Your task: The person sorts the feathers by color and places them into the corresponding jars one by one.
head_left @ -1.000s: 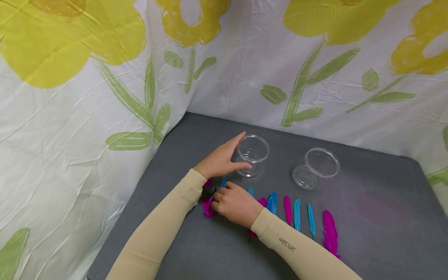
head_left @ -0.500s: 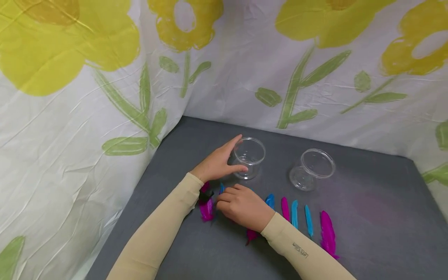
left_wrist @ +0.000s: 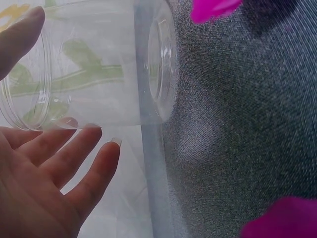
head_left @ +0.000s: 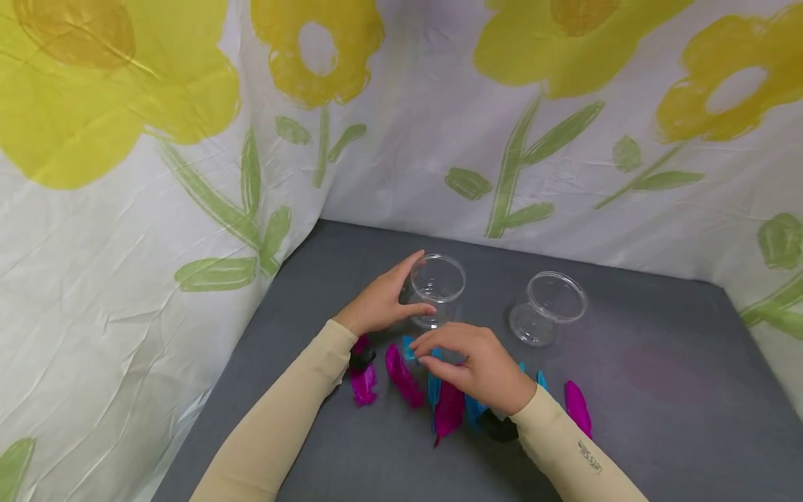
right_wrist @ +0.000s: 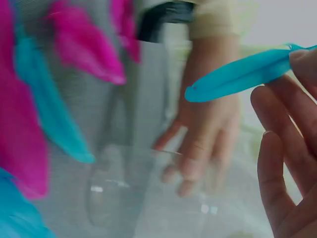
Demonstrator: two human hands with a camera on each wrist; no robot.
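Note:
My left hand [head_left: 379, 300] holds the side of a clear plastic jar [head_left: 441, 289], thumb on the near side and fingers on the far side. In the left wrist view its fingertips meet the jar wall, and the jar stands upright on the dark table. My right hand [head_left: 483, 364] pinches the end of a blue feather [right_wrist: 237, 77] between thumb and fingers, in front of the jar. The feather is outside the jar. Below the hands lie a magenta feather [head_left: 403, 376] and a darker magenta one [head_left: 449, 410], with blue feathers beside them.
A second clear jar [head_left: 555, 298] stands to the right on the grey table [head_left: 659, 376]. Another magenta feather [head_left: 578, 408] lies right of my right forearm, which hides part of the row. A flower-printed curtain [head_left: 389, 174] hangs behind and to the left.
My right hand has picked up a blue feather from the left part of the row and lifted it toward the jar. The left hand keeps its place on the jar; the head view has shifted slightly.

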